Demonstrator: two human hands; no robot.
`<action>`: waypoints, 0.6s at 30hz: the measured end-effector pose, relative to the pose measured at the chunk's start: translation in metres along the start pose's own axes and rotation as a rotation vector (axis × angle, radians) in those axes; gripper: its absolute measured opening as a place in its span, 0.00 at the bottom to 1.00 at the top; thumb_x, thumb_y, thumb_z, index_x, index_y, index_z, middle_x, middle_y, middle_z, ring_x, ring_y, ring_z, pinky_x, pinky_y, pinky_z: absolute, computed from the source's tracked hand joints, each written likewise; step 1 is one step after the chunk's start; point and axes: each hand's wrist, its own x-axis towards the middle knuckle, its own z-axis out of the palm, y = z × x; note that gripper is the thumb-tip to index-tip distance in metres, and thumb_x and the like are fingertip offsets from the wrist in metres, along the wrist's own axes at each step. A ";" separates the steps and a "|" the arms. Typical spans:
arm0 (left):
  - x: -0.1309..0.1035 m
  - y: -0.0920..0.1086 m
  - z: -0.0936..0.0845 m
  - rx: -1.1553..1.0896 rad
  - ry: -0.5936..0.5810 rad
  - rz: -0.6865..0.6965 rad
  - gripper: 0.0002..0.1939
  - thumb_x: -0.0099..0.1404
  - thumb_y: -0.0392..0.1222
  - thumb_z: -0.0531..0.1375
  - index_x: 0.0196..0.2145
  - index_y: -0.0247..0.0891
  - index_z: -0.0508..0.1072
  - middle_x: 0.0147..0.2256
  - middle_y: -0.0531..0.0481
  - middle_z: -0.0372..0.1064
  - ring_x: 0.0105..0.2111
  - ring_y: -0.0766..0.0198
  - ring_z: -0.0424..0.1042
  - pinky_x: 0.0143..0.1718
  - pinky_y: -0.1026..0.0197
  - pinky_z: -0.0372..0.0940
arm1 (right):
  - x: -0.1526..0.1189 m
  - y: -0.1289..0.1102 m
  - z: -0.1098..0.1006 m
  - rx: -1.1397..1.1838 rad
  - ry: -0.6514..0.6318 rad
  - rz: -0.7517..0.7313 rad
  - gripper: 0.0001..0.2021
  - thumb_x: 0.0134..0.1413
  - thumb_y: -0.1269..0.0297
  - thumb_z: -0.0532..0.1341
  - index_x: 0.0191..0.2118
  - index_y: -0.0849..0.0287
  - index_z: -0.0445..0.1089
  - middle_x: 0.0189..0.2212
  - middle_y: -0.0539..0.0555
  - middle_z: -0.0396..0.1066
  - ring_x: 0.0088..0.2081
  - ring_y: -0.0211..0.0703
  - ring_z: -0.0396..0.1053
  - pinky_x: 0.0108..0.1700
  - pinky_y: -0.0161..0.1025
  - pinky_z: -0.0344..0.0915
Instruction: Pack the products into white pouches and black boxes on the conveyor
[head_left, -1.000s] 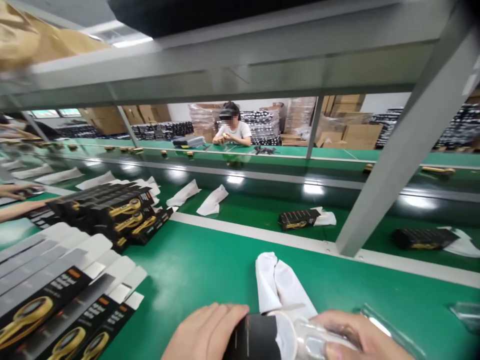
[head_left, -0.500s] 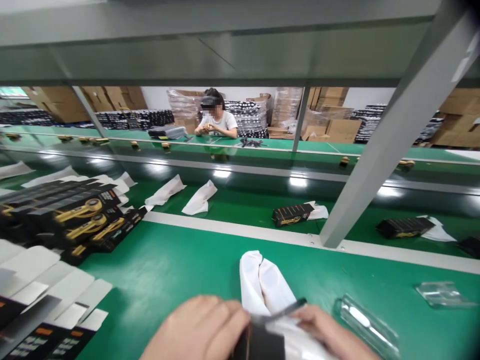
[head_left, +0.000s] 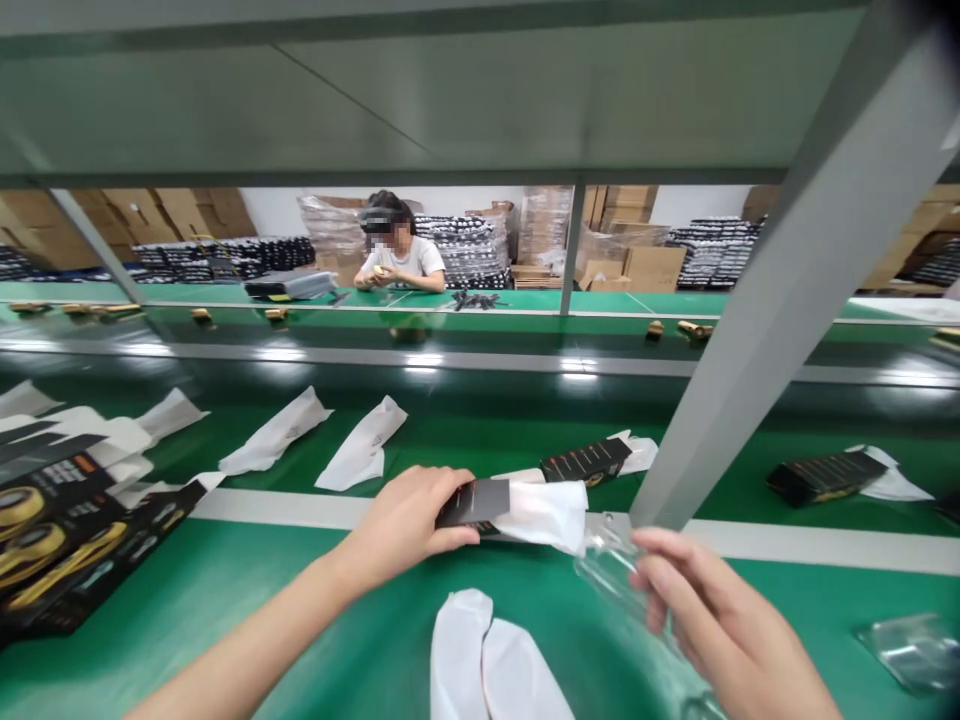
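My left hand (head_left: 416,512) is closed round a black carton (head_left: 480,503), held over the rail between work surface and belt. White wrapping (head_left: 547,512) sticks out of the carton's right end. On the right, my right hand (head_left: 712,615) pinches a clear plastic tray (head_left: 611,565), whose far end lies close to the wrapping. The tray is blurred and partly behind my fingers. Below both hands, two white wrapped pieces (head_left: 480,660) rest side by side on the green work surface (head_left: 330,620).
Another clear tray (head_left: 911,650) lies at the right. Black printed cartons (head_left: 60,530) are piled at the left. On the belt sit white packets (head_left: 364,445) and filled cartons (head_left: 585,460). A slanted grey post (head_left: 750,350) rises at right. A co-worker (head_left: 401,245) sits opposite.
My left hand has carried the carton forward to the rail, away from me. My right hand has moved off the wrapping and taken hold of a clear tray. The view has shifted.
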 end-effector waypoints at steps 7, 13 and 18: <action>-0.025 0.021 -0.006 -0.002 0.016 0.040 0.26 0.57 0.59 0.59 0.47 0.41 0.64 0.41 0.49 0.72 0.37 0.56 0.70 0.37 0.56 0.61 | 0.036 -0.029 0.023 -0.272 -0.175 -0.222 0.11 0.59 0.56 0.53 0.33 0.49 0.71 0.32 0.46 0.72 0.34 0.39 0.66 0.36 0.33 0.59; -0.040 0.030 -0.007 0.009 0.038 0.083 0.27 0.54 0.59 0.62 0.46 0.40 0.65 0.39 0.48 0.72 0.36 0.55 0.70 0.36 0.56 0.61 | 0.032 -0.022 0.018 -0.308 -0.203 -0.268 0.11 0.58 0.58 0.55 0.30 0.51 0.72 0.28 0.47 0.69 0.33 0.41 0.65 0.35 0.35 0.56; -0.042 0.048 -0.011 0.013 0.062 0.134 0.28 0.52 0.58 0.65 0.45 0.40 0.65 0.36 0.49 0.72 0.33 0.55 0.69 0.35 0.56 0.61 | 0.025 -0.022 0.029 -0.252 -0.154 -0.295 0.12 0.59 0.58 0.54 0.29 0.49 0.73 0.33 0.48 0.67 0.38 0.41 0.65 0.39 0.36 0.58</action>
